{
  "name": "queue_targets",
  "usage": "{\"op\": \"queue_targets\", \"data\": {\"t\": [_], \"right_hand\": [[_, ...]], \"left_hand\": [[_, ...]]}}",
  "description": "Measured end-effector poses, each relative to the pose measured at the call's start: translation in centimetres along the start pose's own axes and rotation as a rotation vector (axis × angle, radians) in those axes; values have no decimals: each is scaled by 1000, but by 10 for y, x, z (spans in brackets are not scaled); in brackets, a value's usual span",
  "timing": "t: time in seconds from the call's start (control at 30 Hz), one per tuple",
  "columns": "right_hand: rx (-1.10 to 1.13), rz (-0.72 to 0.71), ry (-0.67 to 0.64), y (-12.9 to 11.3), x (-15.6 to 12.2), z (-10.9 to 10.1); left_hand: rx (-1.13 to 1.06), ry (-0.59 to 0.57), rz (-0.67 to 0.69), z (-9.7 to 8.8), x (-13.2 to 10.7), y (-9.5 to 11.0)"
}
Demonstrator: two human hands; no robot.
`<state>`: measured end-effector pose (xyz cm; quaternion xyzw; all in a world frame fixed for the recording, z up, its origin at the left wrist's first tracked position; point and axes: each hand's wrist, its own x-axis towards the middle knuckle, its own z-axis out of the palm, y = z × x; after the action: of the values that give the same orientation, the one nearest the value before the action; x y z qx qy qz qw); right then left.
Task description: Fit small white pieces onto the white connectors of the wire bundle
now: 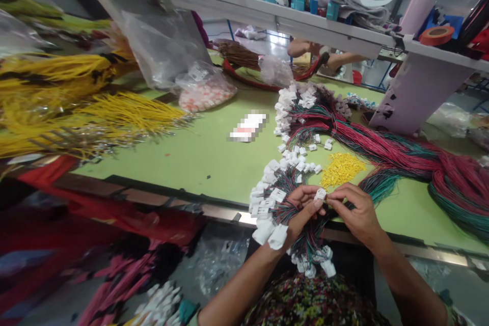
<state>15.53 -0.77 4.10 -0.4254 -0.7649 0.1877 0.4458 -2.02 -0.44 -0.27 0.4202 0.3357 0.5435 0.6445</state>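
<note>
My left hand (301,214) and my right hand (353,211) meet above the table's near edge, pinching a small white plastic connector (320,194) between their fingertips. A wire harness bundle (294,209) with many white connectors runs through my left hand's grip and hangs below it. Beyond my right hand lies a small heap of yellow plastic pieces (341,169). A long hank of red and green wires (405,150) spreads across the green tabletop (202,168), ending in more white connectors.
Yellow wire bundles (126,117) lie at the left, near a plastic bag of pink-white parts (204,92). A white shelf (267,15) crosses above the table on a lilac support (418,89). A co-worker's arm (324,53) shows beyond it. Red and pink wire bundles (126,265) lie below the near edge.
</note>
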Motion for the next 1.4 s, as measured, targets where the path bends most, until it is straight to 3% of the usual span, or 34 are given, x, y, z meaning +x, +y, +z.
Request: {"op": "queue_targets", "data": {"t": [0.13,0.43,0.73,0.9,1.13,1.4], "right_hand": [[-30,-36,1,3,2,0],[-41,-225,-118,8,2,-11],[86,-83,-82,2,3,-5],[112,-26,-65,1,2,-4],[89,-95,-106,8,-1,-7],[84,-93,-58,2,-1,-7]], "left_hand": [[7,-20,-16,-1,1,0],[-31,-55,-94,0,-4,20],[-5,-76,-99,3,-5,27],[-19,-92,-77,0,-3,17],[-6,-82,-77,-2,-3,11],[1,-143,-16,-9,-1,-4]]}}
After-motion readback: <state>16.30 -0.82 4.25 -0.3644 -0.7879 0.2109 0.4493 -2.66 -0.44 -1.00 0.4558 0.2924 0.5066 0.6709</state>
